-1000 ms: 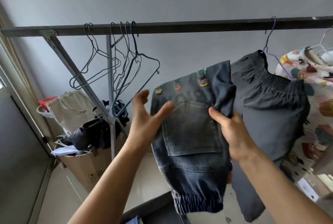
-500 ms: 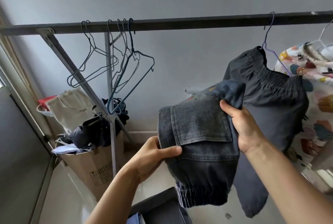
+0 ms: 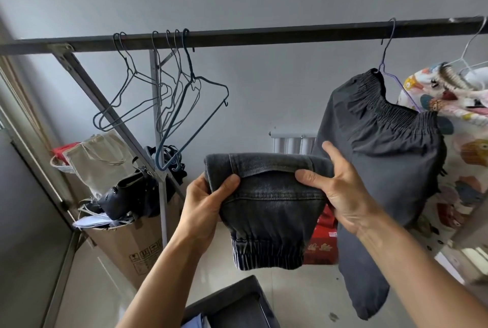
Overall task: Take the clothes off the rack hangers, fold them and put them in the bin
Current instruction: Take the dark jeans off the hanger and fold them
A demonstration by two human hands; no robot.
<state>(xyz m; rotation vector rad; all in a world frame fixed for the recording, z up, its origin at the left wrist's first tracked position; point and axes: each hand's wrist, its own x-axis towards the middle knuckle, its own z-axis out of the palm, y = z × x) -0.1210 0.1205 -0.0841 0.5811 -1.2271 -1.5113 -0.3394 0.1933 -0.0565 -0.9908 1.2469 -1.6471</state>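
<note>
I held the folded jeans (image 3: 269,211) up in front of me, below the rack bar (image 3: 264,34) and well clear of the bin (image 3: 232,290), whose dark, straight-edged corner showed at the bottom of my view with something pale blue inside. The denim was a thick, washed black-grey bundle with heavy seams, a flat pocket flap across the top and a gathered, ribbed elastic cuff hanging at its lower edge.

My left hand (image 3: 203,208) gripped the left end, thumb on the front and fingers (image 3: 200,179) curled behind the fold. My right hand (image 3: 340,190) was clamped on the right end, thumb pressed onto the flap's edge and the other fingers wrapped over the top.

On the dark, square-section metal bar, a cluster of thin, bare wire hangers (image 3: 169,95) hung at the left. At the right, smooth grey trousers (image 3: 383,156) with a shirred waistband hung from a purple hanger (image 3: 388,58), just beside a patterned garment (image 3: 462,142) in bright prints.

Behind the rack's slanted leg stood a cardboard box (image 3: 132,243) stuffed with a limp canvas bag (image 3: 97,158) and a black bag (image 3: 126,195). A white ribbed radiator (image 3: 290,142) and a red box (image 3: 323,243) showed behind the jeans.
</note>
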